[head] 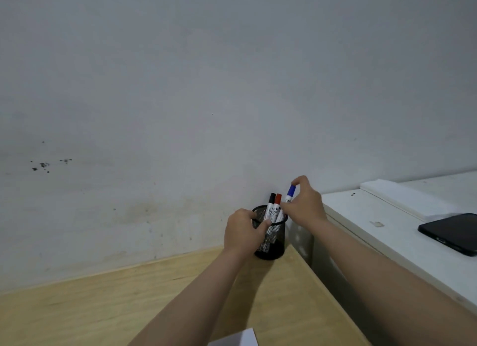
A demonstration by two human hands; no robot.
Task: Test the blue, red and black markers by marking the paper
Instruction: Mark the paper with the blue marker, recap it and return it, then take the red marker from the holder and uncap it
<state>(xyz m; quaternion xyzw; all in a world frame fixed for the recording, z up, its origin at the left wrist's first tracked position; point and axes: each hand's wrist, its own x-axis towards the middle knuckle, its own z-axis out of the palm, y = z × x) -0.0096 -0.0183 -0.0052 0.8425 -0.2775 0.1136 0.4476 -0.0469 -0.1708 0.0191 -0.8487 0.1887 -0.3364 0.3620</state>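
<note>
Above holder (270, 238), blue marker (290, 193) upright, cap-up.

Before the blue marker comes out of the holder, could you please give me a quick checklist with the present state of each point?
1. Right hand grip on blue marker: pinched at its cap, ok.
2. Left hand steadying the mesh holder: ok.
3. Red marker and black marker stay in holder: ok.
4. Paper in reach: only a corner shows, cannot tell.
5. Blue cap removed: not ok, it is on.
</note>
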